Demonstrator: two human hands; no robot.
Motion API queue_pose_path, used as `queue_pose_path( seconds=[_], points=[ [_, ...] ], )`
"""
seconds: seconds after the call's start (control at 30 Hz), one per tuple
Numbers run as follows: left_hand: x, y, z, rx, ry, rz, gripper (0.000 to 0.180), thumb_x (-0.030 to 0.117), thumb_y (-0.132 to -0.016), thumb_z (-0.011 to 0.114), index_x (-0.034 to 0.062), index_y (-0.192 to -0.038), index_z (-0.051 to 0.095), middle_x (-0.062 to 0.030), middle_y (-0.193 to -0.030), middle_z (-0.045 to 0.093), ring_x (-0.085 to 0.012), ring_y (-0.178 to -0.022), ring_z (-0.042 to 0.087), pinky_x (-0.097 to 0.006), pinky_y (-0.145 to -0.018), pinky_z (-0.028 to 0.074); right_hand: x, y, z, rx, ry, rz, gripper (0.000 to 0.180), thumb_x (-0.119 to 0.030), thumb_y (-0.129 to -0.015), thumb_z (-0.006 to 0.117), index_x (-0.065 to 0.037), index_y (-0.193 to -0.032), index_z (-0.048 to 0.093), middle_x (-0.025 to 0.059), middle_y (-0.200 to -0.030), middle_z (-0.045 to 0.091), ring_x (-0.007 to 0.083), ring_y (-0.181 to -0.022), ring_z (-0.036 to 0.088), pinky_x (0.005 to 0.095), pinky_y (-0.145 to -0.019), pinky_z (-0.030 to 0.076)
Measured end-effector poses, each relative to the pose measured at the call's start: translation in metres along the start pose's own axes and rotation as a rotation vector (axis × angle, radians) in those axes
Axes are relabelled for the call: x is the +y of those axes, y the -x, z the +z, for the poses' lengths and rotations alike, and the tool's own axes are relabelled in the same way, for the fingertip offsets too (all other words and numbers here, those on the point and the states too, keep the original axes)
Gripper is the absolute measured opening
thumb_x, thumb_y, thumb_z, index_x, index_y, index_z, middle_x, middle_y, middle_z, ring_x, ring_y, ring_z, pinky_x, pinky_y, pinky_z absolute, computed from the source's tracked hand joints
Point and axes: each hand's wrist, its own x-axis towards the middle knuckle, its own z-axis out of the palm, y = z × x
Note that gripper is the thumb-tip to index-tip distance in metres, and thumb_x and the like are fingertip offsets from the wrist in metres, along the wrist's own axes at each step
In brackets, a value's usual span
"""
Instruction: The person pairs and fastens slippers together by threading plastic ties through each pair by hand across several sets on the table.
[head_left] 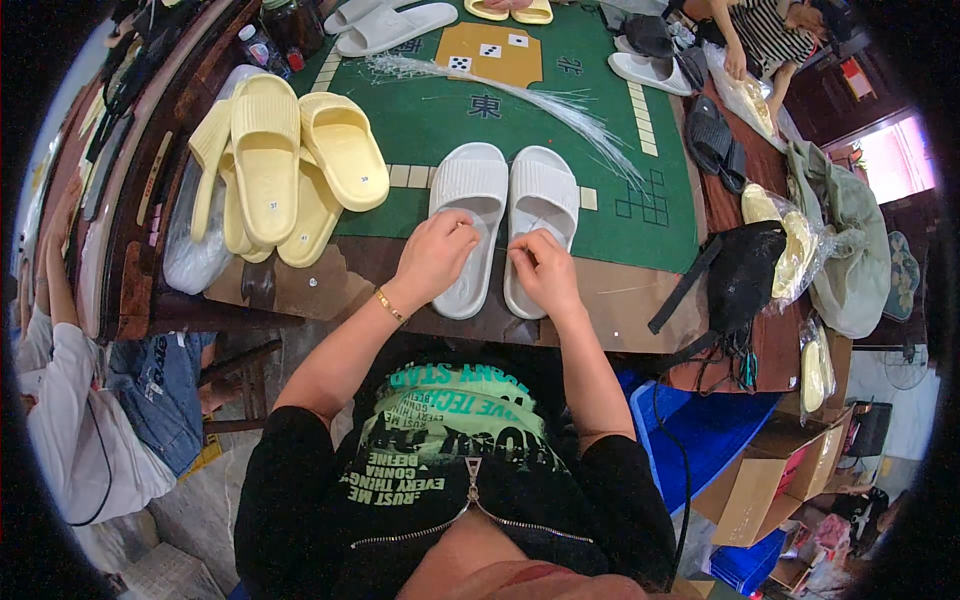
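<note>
A pair of pale grey slide slippers stands side by side at the table's near edge, toes pointing away. My left hand is over the left slipper, thumb and fingers pinched at the opening below its ribbed strap. Over the right slipper is my right hand, its fingers also pinched together near the strap's edge. Whatever is between the fingertips of either hand is too thin or hidden to make out. Just beyond the pair lies a bundle of clear thin plastic strands on the green mat.
Yellow slippers are piled at the left on clear plastic. More grey slippers lie at the far left. Dark slippers, a black bag and bagged yellow slippers crowd the right. Another person's hands work at the far right.
</note>
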Motion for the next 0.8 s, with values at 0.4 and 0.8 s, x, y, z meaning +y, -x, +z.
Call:
queue_pose_path(
  seconds=[0.4,0.8],
  points=[
    [0.028,-0.003,0.016,-0.027,0.054,0.029,0.029,0.009,-0.074,0.062,0.0069,-0.102,0.057,-0.0091,-0.101,0.055,-0.0288,-0.091,0.054,-0.039,-0.078,0.045,-0.002,0.005,-0.004,-0.044,-0.223,0.032,0.008,-0.007,-0.076,0.063,-0.003,-0.082,0.061,0.0096,-0.073,0.061,0.0207,-0.062,0.060,0.0299,-0.054,0.047],
    [0.013,0.004,0.013,-0.020,0.111,-0.002,0.008,0.010,-0.078,0.062,0.0045,-0.082,0.058,-0.0095,-0.089,0.057,-0.0293,-0.085,0.055,-0.039,-0.076,0.044,0.005,0.000,0.005,0.180,0.029,0.028,0.028,-0.001,-0.072,0.060,-0.003,-0.099,0.058,0.0162,-0.109,0.053,0.0345,-0.099,0.053,0.0406,-0.085,0.044]
  ],
)
